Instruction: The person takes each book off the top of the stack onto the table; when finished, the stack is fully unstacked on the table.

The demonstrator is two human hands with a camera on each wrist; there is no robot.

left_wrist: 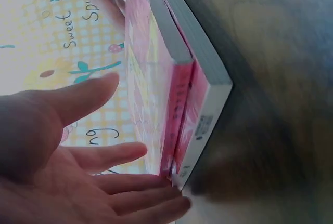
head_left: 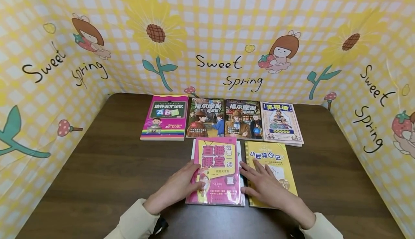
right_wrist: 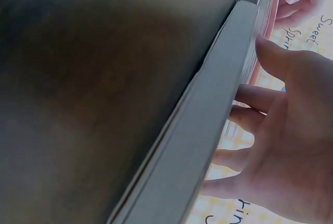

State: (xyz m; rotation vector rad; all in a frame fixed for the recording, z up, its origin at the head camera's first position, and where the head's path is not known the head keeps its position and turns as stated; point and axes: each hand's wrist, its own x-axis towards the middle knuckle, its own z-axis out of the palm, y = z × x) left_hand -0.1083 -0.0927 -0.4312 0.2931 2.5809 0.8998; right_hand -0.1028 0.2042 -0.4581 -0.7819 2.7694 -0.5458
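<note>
A pink book (head_left: 222,181) lies on the near part of the table, stacked on another book with a pale spine (left_wrist: 204,125) that shows in the left wrist view. My left hand (head_left: 178,185) is at the stack's left side, its fingers nearly straight and touching the left edge. Over the yellow book (head_left: 290,172) spreads my right hand (head_left: 267,185), palm down. Its fingertips reach toward the pink book's right edge; whether they touch it I cannot tell. In the right wrist view the fingers of that hand (right_wrist: 291,135) are extended above the yellow book's thick page edge.
Behind the stack stands a row of flat books: a magenta ABC book (head_left: 166,125), two dark detective-cover books (head_left: 205,118) and a white-blue book (head_left: 281,122). Yellow checked cloth (head_left: 207,23) surrounds the brown wooden table (head_left: 107,167) at the back and sides.
</note>
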